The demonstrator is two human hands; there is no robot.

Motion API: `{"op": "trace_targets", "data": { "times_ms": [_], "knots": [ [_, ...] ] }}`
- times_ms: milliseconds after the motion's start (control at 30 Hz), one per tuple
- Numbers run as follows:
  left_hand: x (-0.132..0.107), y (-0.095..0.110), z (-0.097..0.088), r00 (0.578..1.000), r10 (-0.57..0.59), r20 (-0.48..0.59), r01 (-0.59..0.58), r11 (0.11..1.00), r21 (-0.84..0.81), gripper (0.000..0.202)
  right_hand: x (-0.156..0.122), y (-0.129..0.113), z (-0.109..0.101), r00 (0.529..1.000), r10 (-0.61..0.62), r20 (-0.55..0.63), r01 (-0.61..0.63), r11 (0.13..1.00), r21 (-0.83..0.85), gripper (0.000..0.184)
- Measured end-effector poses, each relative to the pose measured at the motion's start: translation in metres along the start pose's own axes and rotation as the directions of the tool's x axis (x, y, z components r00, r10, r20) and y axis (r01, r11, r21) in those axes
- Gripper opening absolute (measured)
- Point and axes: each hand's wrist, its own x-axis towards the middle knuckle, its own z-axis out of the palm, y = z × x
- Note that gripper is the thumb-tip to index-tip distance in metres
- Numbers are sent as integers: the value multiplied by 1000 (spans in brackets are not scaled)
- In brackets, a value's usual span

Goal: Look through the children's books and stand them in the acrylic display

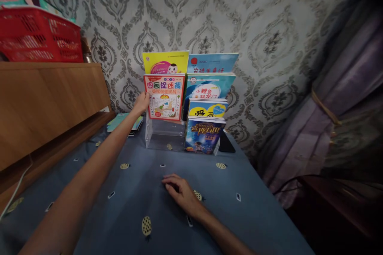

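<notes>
My left hand reaches forward and grips the left edge of a red-bordered picture book, which stands in the second row of a clear tiered book rack. Behind it rises a yellow book. On the rack's right side, blue books stand in steps, with a dark blue paperback at the front. The two front tiers on the left hold no book. My right hand rests low over the blue cloth, fingers loosely curved and apart, holding nothing.
Several thin books lie flat left of the rack, and a black flat object lies at its right. A wooden cabinet with a red basket borders the left. A purple curtain hangs at right.
</notes>
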Motion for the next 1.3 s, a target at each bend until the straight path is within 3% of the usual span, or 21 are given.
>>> {"op": "trace_targets", "data": {
  "times_ms": [500,800,867,933,1033,1067,1133,1200,1300],
  "knots": [
    [3,-11,-1,999,52,4,-51,985,-166,30,-1,0,-1,1000,13,-2,-13,1000,13,29],
    [-7,0,-7,1000,3,25,1,985,-172,31,-1,-3,-1,1000,-8,-16,8,1000,18,30],
    [-13,3,-7,999,-28,-16,25,984,-178,29,-1,-3,1,999,-17,-30,18,1000,17,29],
    [-26,5,-5,990,-64,-125,42,983,-177,29,0,-2,0,998,-33,-50,34,999,19,28],
    [-64,10,6,959,-33,-280,-7,990,-143,27,6,5,-11,984,-35,-172,42,999,34,30],
    [-81,12,13,961,13,-276,-54,989,-140,26,8,8,-19,967,-23,-254,36,998,47,31],
    [-114,18,31,981,111,-159,-141,972,-188,23,15,15,-41,891,8,-453,30,997,76,35],
    [-142,26,52,980,198,-31,-199,949,-244,25,23,23,-68,762,1,-648,54,996,65,39],
    [-165,41,83,969,239,53,-209,921,-330,37,35,34,-106,532,-49,-845,62,998,-19,49]
  ]
}}
